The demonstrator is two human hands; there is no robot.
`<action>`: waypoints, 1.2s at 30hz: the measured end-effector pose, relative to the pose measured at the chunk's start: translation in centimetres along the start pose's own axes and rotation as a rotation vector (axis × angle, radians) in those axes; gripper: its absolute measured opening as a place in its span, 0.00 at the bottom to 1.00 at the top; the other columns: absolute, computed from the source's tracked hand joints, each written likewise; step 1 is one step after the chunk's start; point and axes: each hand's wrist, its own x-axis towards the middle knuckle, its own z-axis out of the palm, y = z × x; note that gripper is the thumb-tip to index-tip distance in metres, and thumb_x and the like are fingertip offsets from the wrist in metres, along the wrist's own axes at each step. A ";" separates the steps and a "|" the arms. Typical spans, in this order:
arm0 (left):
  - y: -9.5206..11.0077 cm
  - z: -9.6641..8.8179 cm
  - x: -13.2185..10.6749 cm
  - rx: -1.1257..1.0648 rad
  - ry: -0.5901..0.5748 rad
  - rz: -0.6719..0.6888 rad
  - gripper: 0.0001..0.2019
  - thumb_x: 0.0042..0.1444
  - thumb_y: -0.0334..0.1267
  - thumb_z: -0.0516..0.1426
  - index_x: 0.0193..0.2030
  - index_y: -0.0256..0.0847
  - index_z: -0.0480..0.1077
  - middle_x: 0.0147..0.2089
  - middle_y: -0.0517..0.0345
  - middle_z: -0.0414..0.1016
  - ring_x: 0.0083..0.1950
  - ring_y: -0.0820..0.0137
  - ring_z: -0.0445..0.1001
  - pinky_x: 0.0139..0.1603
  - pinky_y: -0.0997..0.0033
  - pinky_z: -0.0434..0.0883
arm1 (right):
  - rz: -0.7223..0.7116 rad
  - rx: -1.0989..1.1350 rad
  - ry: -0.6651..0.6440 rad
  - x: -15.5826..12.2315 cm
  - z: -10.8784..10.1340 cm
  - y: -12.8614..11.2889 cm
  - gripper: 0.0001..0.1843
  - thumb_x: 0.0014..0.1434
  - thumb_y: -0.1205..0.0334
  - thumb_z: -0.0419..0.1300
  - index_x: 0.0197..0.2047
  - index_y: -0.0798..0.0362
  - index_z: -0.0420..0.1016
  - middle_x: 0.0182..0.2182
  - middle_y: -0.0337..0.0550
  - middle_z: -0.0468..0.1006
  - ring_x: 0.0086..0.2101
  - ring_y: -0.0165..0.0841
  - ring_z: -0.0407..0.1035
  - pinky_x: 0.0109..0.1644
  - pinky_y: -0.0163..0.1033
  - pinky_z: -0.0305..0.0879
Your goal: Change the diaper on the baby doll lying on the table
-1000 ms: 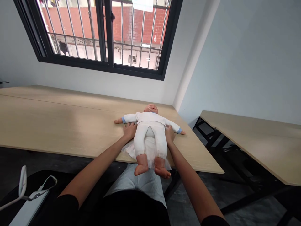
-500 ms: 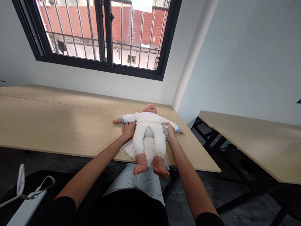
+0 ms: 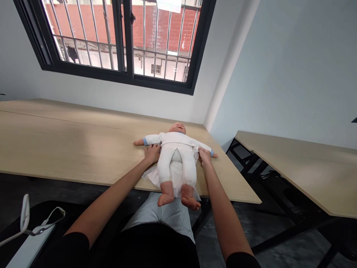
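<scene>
The right hand [image 3: 205,156], fingers pressed together, sits slightly further out at the waist of the baby doll [image 3: 175,156] than a moment ago, and the crumpled edge of the white diaper [image 3: 149,175] has gone from beside it; whether it pinches anything cannot be told. The left hand [image 3: 152,153], fingers spread, rests at the doll's other hip. The doll lies on its back on a light wood table [image 3: 69,141].
</scene>
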 end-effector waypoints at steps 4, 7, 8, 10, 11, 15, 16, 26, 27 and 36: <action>0.2 0.1 -0.1 -0.004 0.030 -0.030 0.16 0.65 0.42 0.45 0.54 0.41 0.65 0.62 0.43 0.63 0.62 0.50 0.57 0.56 0.46 0.59 | -0.053 -0.261 0.116 0.0 -0.8 -0.4 0.07 0.48 0.61 0.60 0.23 0.51 0.67 0.27 0.47 0.76 0.38 0.42 0.71 0.42 0.39 0.66; 0.2 0.3 -0.2 -0.019 0.051 -0.062 0.16 0.64 0.43 0.46 0.53 0.40 0.66 0.61 0.41 0.63 0.62 0.50 0.57 0.56 0.47 0.59 | -0.088 -0.382 0.130 -0.3 -1.0 -0.6 0.07 0.51 0.59 0.60 0.27 0.52 0.67 0.36 0.54 0.78 0.46 0.45 0.69 0.49 0.42 0.63; 0.3 0.3 -0.2 -0.030 0.057 -0.068 0.16 0.64 0.43 0.46 0.53 0.40 0.66 0.59 0.40 0.64 0.62 0.50 0.57 0.56 0.47 0.59 | -0.104 -0.436 0.131 -0.5 -1.0 -0.6 0.07 0.52 0.58 0.60 0.29 0.52 0.67 0.37 0.55 0.78 0.46 0.45 0.69 0.50 0.42 0.62; 0.3 0.2 -0.2 -0.065 0.080 -0.087 0.16 0.63 0.44 0.48 0.53 0.41 0.66 0.57 0.40 0.64 0.61 0.50 0.58 0.55 0.48 0.60 | -0.152 -0.547 0.153 -0.8 -1.1 -0.7 0.08 0.55 0.57 0.58 0.32 0.53 0.67 0.39 0.57 0.77 0.46 0.46 0.69 0.50 0.43 0.61; 0.3 0.0 -0.2 -0.093 0.106 -0.097 0.15 0.63 0.43 0.48 0.52 0.41 0.66 0.56 0.40 0.64 0.60 0.50 0.59 0.54 0.49 0.61 | -0.180 -0.588 0.179 -0.8 -1.2 -0.7 0.09 0.57 0.56 0.56 0.33 0.53 0.67 0.39 0.58 0.77 0.46 0.46 0.69 0.49 0.44 0.61; 0.9 -0.9 -0.4 -0.321 0.350 -0.082 0.12 0.63 0.37 0.46 0.48 0.39 0.66 0.52 0.44 0.65 0.57 0.55 0.64 0.56 0.51 0.62 | -0.237 -0.572 0.341 -1.0 -2.0 -1.3 0.11 0.61 0.56 0.52 0.38 0.55 0.66 0.39 0.61 0.77 0.45 0.48 0.70 0.47 0.44 0.60; 1.1 -1.1 -0.6 -0.412 0.410 -0.060 0.11 0.64 0.38 0.45 0.46 0.39 0.66 0.51 0.45 0.65 0.56 0.57 0.65 0.57 0.52 0.62 | -0.234 -0.557 0.369 -1.1 -2.1 -1.6 0.11 0.61 0.55 0.51 0.38 0.55 0.66 0.39 0.60 0.77 0.44 0.48 0.70 0.46 0.44 0.60; 4.5 0.3 -10.8 -0.809 0.205 0.131 0.41 0.48 0.41 0.62 0.66 0.39 0.48 0.64 0.41 0.45 0.69 0.50 0.50 0.68 0.47 0.54 | -0.378 -0.352 0.381 -5.8 -3.9 -4.5 0.19 0.60 0.47 0.48 0.37 0.55 0.68 0.39 0.54 0.76 0.39 0.42 0.69 0.44 0.42 0.62; 4.5 0.2 -11.6 -0.805 0.182 0.138 0.40 0.49 0.38 0.60 0.66 0.40 0.47 0.65 0.41 0.44 0.70 0.51 0.49 0.68 0.47 0.53 | -0.388 -0.332 0.322 -7.2 -4.4 -4.3 0.20 0.58 0.46 0.50 0.36 0.54 0.69 0.38 0.53 0.76 0.39 0.42 0.69 0.45 0.42 0.63; 2.5 -1.8 -10.8 -0.913 0.081 0.176 0.39 0.44 0.30 0.56 0.66 0.44 0.51 0.61 0.48 0.52 0.69 0.56 0.52 0.70 0.50 0.50 | -0.157 -0.418 -0.222 -20.4 -6.6 -4.5 0.35 0.51 0.40 0.62 0.56 0.51 0.64 0.50 0.50 0.71 0.37 0.38 0.74 0.39 0.42 0.71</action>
